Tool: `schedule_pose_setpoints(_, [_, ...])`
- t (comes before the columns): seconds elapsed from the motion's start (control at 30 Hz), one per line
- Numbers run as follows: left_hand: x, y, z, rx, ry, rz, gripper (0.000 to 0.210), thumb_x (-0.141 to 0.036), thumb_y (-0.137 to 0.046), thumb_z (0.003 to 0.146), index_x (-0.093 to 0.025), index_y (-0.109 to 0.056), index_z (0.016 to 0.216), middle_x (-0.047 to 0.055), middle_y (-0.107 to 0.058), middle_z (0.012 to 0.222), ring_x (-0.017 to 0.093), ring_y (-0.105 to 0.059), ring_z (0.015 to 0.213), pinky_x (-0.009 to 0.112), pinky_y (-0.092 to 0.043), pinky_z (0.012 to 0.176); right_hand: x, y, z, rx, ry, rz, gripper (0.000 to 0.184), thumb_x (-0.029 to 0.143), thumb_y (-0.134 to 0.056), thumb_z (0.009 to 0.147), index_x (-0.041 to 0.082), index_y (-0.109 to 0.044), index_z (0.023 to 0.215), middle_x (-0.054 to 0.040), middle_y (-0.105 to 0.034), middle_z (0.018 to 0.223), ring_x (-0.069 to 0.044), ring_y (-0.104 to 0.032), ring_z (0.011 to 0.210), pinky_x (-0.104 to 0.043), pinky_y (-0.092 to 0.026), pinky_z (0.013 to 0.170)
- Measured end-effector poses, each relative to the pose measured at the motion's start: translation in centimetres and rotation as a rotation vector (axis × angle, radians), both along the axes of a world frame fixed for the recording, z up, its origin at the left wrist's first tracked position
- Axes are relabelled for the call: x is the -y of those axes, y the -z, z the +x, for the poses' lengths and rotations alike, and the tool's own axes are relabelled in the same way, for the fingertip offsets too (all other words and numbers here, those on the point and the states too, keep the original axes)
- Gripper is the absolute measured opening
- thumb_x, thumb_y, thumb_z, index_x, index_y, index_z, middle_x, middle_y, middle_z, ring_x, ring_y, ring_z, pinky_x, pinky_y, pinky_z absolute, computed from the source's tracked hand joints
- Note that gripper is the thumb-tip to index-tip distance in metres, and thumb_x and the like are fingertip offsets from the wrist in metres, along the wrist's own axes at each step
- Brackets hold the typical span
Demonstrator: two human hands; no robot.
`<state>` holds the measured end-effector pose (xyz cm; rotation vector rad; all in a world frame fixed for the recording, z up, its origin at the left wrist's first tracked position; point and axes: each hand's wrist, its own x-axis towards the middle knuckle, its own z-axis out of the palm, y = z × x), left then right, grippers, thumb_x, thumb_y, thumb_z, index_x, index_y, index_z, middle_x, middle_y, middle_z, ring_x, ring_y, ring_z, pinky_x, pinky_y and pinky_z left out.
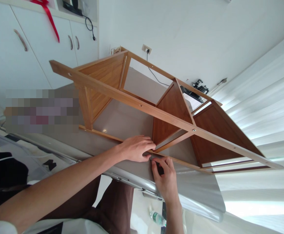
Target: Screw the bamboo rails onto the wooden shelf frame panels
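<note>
A brown wooden shelf unit (142, 106) lies on its side on the grey table (127, 120), with its slatless rails and solid panels exposed. My left hand (138, 148) is closed over the lower rail, where a cross bar and the middle panel meet it. Its thumb lies close to my right fingertips. Just outside that rail, my right hand (165, 174) pinches a small, thin metal piece (152, 156) between thumb and fingers. The piece points at the rail; its exact kind is too small to make out.
White cabinets (39, 42) with a hanging red ribbon (51, 24) stand at the far left. A wall socket (146, 49) feeds a black cable behind the unit. Black equipment (197, 91) sits beyond it. A plastic bottle (157, 217) lies below the table; white curtains (266, 130) hang right.
</note>
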<state>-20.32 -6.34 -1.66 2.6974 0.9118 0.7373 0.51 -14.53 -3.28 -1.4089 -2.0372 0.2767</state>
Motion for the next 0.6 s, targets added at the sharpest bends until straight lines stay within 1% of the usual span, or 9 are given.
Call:
schedule_pose_setpoints(0.13, [0.1, -0.2, 0.0, 0.0, 0.001, 0.002, 0.012, -0.025, -0.067, 0.083, -0.021, -0.063, 0.093, 0.001, -0.07, 0.091, 0.021, -0.066, 0.094, 0.033, -0.05, 0.084, 0.0, -0.6, -0.2, -0.002, 0.001, -0.001, 0.013, 0.027, -0.058, 0.098, 0.025, -0.068, 0.106, -0.0035, -0.061, 0.093, -0.018, -0.056, 0.086, -0.034, -0.05, 0.078])
schedule_pose_setpoints(0.3, [0.1, -0.2, -0.1, 0.004, -0.002, 0.004, 0.012, -0.024, -0.067, 0.083, -0.021, -0.063, 0.094, 0.002, -0.07, 0.091, 0.021, -0.066, 0.093, 0.033, -0.05, 0.083, 0.0, -0.6, -0.4, 0.015, -0.033, 0.026, 0.013, 0.025, -0.056, 0.099, 0.025, -0.067, 0.105, -0.0045, -0.061, 0.095, -0.018, -0.056, 0.088, -0.034, -0.051, 0.079])
schedule_pose_setpoints(0.5, [0.0, 0.1, 0.0, 0.007, 0.004, 0.015, 0.013, -0.025, -0.068, 0.083, -0.021, -0.062, 0.094, 0.002, -0.07, 0.089, 0.021, -0.066, 0.092, 0.033, -0.051, 0.084, 0.0, -1.0, -0.7, 0.134, -0.037, 0.12, 0.012, 0.022, -0.055, 0.099, 0.024, -0.065, 0.104, -0.005, -0.058, 0.092, -0.02, -0.054, 0.088, -0.035, -0.049, 0.079])
schedule_pose_setpoints(0.6, [0.0, 0.0, 0.0, 0.01, 0.012, 0.024, 0.013, -0.024, -0.068, 0.082, -0.021, -0.062, 0.093, 0.002, -0.069, 0.088, 0.022, -0.065, 0.091, 0.033, -0.051, 0.082, 0.0, -1.3, -0.8, 0.179, -0.038, 0.133, 0.012, 0.022, -0.054, 0.099, 0.024, -0.065, 0.104, -0.0052, -0.058, 0.092, -0.02, -0.053, 0.089, -0.038, -0.048, 0.082])
